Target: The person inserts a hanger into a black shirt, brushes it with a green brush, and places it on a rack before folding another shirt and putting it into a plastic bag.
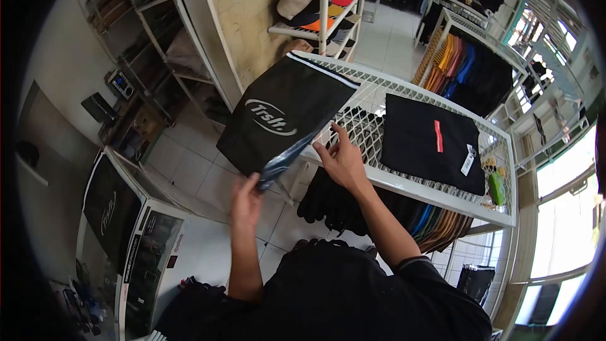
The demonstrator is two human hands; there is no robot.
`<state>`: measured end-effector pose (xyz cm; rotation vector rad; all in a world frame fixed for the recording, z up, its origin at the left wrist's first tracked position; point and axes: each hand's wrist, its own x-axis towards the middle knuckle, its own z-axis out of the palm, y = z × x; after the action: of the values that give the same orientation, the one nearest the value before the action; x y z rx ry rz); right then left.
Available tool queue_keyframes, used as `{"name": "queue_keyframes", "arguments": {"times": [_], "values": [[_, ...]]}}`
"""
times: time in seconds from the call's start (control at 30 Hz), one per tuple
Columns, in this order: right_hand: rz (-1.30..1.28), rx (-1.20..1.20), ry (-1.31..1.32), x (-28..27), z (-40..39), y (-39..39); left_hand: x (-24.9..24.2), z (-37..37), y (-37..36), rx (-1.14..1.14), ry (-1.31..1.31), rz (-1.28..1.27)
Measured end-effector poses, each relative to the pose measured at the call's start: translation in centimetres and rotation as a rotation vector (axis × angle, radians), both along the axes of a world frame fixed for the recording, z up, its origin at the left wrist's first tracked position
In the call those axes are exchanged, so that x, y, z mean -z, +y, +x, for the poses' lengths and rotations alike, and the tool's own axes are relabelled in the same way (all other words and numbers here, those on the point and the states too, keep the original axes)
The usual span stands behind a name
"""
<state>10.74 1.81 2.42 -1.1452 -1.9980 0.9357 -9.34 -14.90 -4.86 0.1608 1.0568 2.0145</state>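
A black plastic mailer bag (265, 104) with a pale "Trslt." logo is held tilted at the left end of the white mesh rack top. Its lower corner is pinched in my left hand (246, 202), which is slightly blurred. Close to the bag's right edge is my right hand (344, 161), thumb and forefinger apart; nothing shows between them. To the right, a folded black shirt (416, 142) lies flat on the mesh, bearing a red strip (438, 136) and a white tag (468, 160).
A green object (497, 188) sits at the rack's right end. Garments (404, 215) hang beneath the mesh top. Caps fill a white shelf (328, 12) behind. Another black bag (112, 205) with the same logo rests on a glass cabinet (151, 246) at left.
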Motion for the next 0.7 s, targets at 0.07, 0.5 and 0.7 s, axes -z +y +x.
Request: {"name": "queue_keyframes", "arguments": {"times": [0.07, 0.5, 0.7], "values": [[0.021, -0.037, -0.013, 1.3, 0.2, -0.7, 0.1, 2.6, 0.7, 0.242, -0.04, 0.044], [0.203, 0.135, 0.006, -1.0, 5.5, 5.1, -2.2, 5.2, 1.5, 0.224, -0.022, -0.132], [0.276, 0.389, -0.232, -3.3, 10.1, 6.4, -2.3, 6.9, 1.6, 0.343, 0.04, -0.167]]}}
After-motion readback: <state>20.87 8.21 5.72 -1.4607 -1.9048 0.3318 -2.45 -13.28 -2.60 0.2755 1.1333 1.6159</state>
